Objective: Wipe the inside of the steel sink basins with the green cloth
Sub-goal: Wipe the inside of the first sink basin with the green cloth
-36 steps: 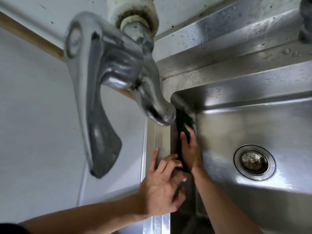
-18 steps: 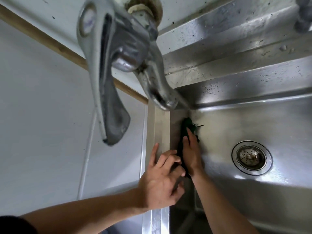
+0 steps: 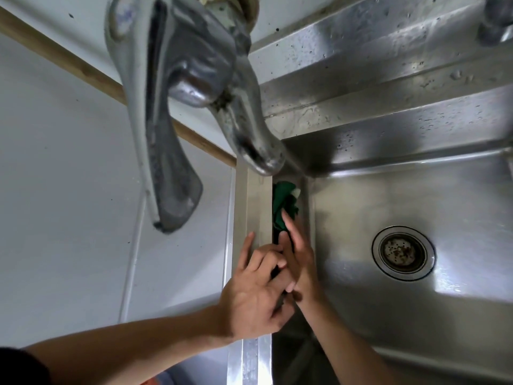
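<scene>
A steel sink basin fills the right side, with a round drain strainer in its floor. A dark green cloth is bunched against the basin's left inner wall, just below the tap spout. My right hand lies flat on the cloth with fingers stretched out, pressing it to the wall. My left hand rests on the sink's left rim, fingers spread and curled over the edge beside my right hand. The lower part of the cloth is hidden behind my hands.
A large chrome tap with a long lever handle hangs close in front of the camera, above the basin's back left corner. A white counter lies left of the rim. A steel backsplash ledge runs behind the basin.
The view has shifted so the tap sits higher and further right. My right hand has stayed on the cloth against the left wall, its fingers now more stretched. My left hand stays on the rim.
</scene>
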A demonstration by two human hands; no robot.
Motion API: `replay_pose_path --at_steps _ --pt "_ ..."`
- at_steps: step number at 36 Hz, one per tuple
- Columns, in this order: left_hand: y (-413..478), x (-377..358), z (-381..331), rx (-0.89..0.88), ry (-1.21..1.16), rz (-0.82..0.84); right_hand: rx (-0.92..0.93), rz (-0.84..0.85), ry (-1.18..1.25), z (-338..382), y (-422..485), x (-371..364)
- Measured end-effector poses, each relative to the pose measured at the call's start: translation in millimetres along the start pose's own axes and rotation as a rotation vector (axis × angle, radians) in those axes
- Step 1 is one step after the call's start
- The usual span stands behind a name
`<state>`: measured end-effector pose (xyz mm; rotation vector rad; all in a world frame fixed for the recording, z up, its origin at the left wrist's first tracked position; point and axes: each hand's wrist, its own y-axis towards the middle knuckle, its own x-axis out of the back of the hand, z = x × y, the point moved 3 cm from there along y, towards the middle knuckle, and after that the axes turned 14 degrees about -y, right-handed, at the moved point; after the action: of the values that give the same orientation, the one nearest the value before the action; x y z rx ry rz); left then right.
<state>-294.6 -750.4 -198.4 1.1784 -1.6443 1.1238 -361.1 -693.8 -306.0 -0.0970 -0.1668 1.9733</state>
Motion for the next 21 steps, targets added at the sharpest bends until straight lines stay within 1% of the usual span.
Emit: replay_pose_path --at_steps 2,4,5,7,8,10,11,13,15,16,18,20,21 --pt "0.3 -0.2 0.5 0.008 -0.001 0.001 -0.015 0.035 0.037 -2.4 3.7 0.6" --pt "0.6 -1.3 0.2 0.023 -0.004 0.021 -0.055 0.015 -0.038 -15.6 8.8 5.4" --pt "0.7 -1.9 -0.1 0.027 -0.013 0.027 -0.092 0.010 -0.088 -22.7 11.6 7.4" --pt "0.5 -1.5 0.3 0.028 -0.022 0.024 -0.201 0.024 -0.108 -31.2 13.5 7.0" --pt "0.4 -1.5 0.6 0.026 -0.022 0.020 -0.220 0.019 -0.112 -35.7 13.5 4.2" --pt "0.3 -1.4 1.4 0.024 -0.021 0.013 -0.199 0.005 -0.103 -32.1 6.9 0.9" --pt "0.3 -1.5 1.8 0.022 -0.021 0.010 -0.196 0.007 -0.048 -29.9 1.7 -2.2" --pt "0.6 -1.8 1.2 0.010 -0.023 0.003 -0.189 0.026 0.157 -19.0 -11.0 -4.8" --pt "1.2 -1.3 1.3 -0.001 -0.026 -0.002 -0.119 0.025 0.242 -13.2 -20.8 -6.9" --pt "1.2 -0.7 1.5 -0.001 -0.025 -0.003 -0.124 0.043 0.225 -17.0 -22.1 -8.1" --pt "1.0 -0.8 1.2 0.007 -0.018 -0.002 -0.235 0.086 0.174 -25.7 -16.0 -7.3" --pt "0.5 -1.7 0.5 0.011 -0.019 0.002 -0.331 0.100 0.055 -37.9 -8.0 -4.6" --pt "0.4 -1.9 0.4 0.012 -0.026 -0.002 -0.340 0.076 -0.033 -44.1 -3.5 -3.5"
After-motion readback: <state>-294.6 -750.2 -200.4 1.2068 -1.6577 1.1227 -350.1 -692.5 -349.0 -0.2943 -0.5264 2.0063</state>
